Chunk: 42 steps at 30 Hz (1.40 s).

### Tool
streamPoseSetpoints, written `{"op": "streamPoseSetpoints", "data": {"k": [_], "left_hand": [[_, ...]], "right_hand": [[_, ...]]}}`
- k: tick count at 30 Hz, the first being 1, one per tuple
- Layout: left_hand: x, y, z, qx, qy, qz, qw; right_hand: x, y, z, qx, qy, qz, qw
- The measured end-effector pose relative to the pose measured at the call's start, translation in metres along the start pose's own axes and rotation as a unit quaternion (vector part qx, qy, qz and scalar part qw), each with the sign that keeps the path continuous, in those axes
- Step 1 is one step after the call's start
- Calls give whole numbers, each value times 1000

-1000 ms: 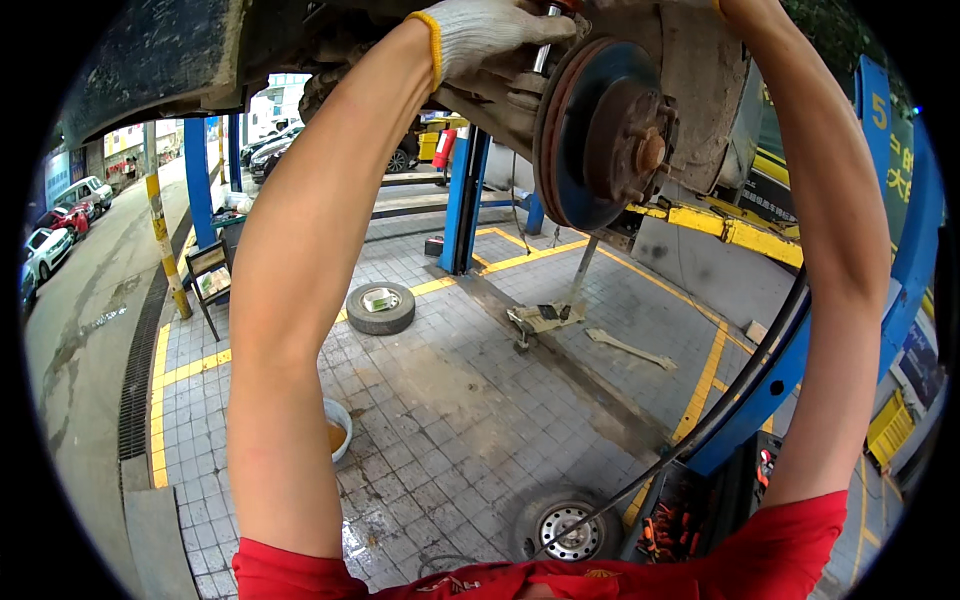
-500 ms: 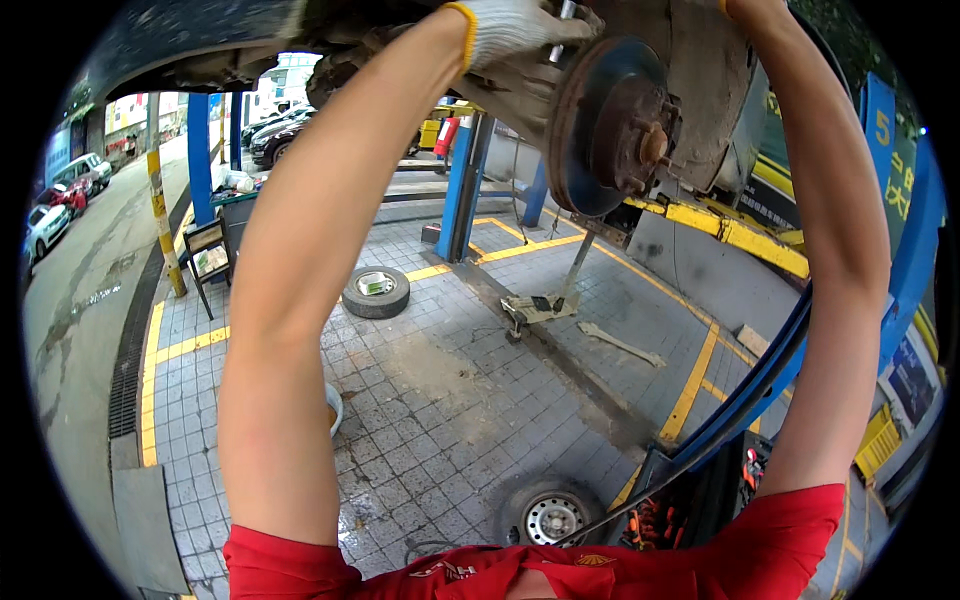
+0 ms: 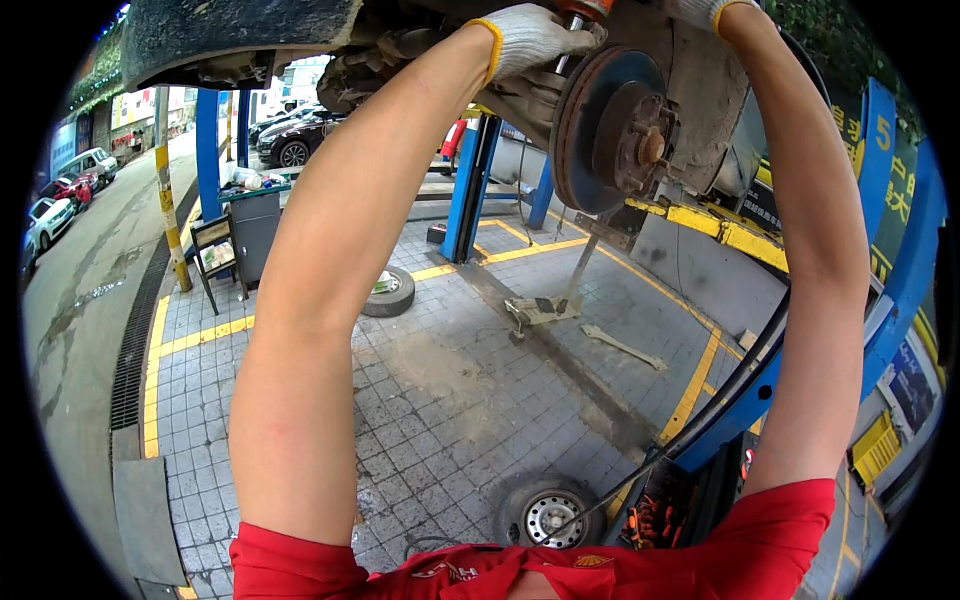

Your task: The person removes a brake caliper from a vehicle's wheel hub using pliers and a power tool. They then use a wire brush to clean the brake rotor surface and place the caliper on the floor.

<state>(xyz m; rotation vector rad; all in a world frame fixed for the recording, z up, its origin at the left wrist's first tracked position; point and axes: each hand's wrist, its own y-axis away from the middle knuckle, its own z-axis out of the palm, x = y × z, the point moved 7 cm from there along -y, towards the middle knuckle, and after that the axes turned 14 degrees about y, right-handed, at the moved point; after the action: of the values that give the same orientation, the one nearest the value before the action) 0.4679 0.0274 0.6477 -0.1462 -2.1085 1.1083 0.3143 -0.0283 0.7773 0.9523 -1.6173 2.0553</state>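
Note:
My left hand (image 3: 530, 42), in a white knit glove with a yellow cuff, is raised under a car. Its fingers close around a shiny metal shaft (image 3: 573, 24), with an orange-red part (image 3: 588, 6) above that is cut off by the top edge. Just right of this hand sits a rusty brake disc (image 3: 607, 130) with its hub (image 3: 650, 146) exposed and no wheel on it. My right hand (image 3: 697, 12), gloved the same way, reaches up beyond the disc beside the wheel well. The picture's top edge cuts it off, and its fingers are hidden.
Blue lift posts (image 3: 470, 190) stand behind, and a yellow lift arm (image 3: 720, 232) runs beneath the car at right. On the tiled floor lie a wheel (image 3: 553, 518), a tyre (image 3: 392, 300), a floor jack (image 3: 540, 310) and a metal bar (image 3: 622, 346). An open toolbox (image 3: 660, 500) is near my right side.
The view has tilted up slightly, so more of both gloves shows. The orange-red part above the shaft has come into sight. My left hand stays at the shaft.

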Motion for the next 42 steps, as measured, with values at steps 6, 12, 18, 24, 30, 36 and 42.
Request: {"op": "streamPoseSetpoints", "data": {"k": [6, 12, 18, 24, 30, 36, 42], "left_hand": [[8, 3, 3, 15, -24, -5, 1000], [16, -28, -3, 19, 96, 53, 994], [79, -26, 4, 24, 19, 160, 987], [73, 9, 10, 20, 64, 200, 977], [-8, 22, -10, -6, -195, 26, 980], [-18, 14, -12, -23, -143, -7, 989], [-27, -7, -12, -7, -215, 10, 977]], "right_hand": [[2, 0, 10, -30, -17, 26, 999], [32, -3, -2, 3, -18, 79, 997], [77, 41, -15, 78, -47, 179, 980], [126, 106, 63, 32, -59, 234, 970], [97, 203, 70, -74, -236, 355, 902], [26, 325, 40, -90, -484, 478, 727], [-12, 383, 15, -103, -534, 574, 612]]}}
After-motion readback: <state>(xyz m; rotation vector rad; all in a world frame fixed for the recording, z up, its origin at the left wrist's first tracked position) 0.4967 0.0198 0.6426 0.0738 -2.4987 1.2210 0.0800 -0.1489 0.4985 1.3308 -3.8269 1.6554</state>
